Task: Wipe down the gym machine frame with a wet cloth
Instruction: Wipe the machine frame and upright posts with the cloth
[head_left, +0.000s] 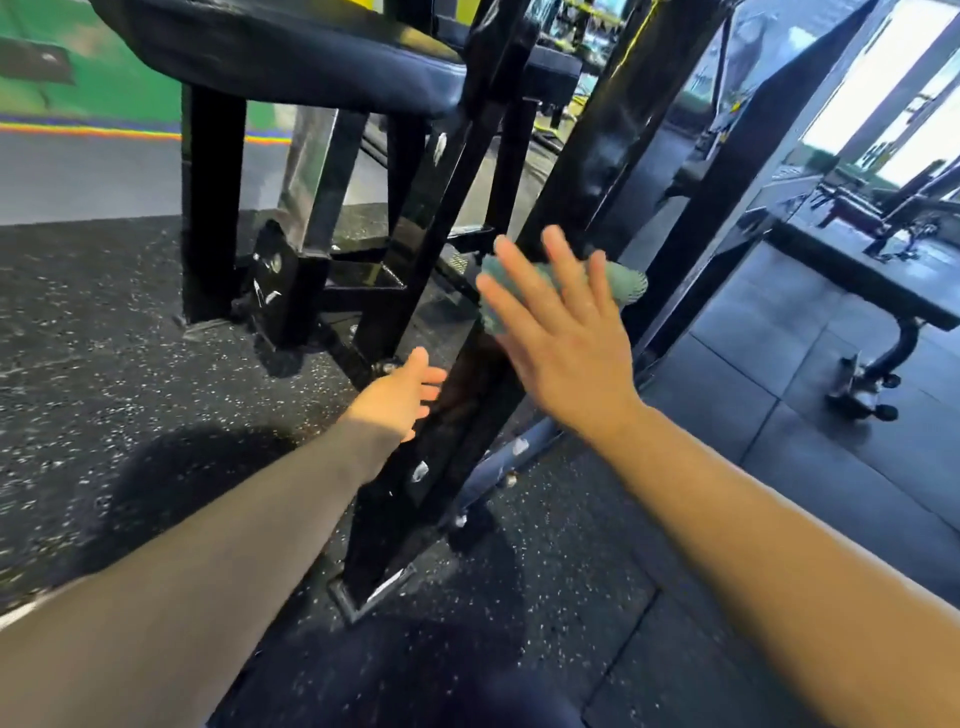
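Observation:
A black steel gym machine frame (415, 467) runs diagonally from the floor up to a padded seat (291, 57). My right hand (561, 332) lies flat with straight, spread fingers, pressing a teal cloth (621, 283) against the slanted frame beam. The cloth shows above and left of the fingers. My left hand (400, 395) reaches to the lower part of the same beam, its fingers relaxed and touching the beam's left face, holding nothing.
Speckled black rubber flooring (130, 338) surrounds the machine. The frame's foot plate (374, 592) sits on the floor near me. A bench with wheeled foot (872, 384) stands at right on grey tiles. Green turf (104, 62) lies at the far left.

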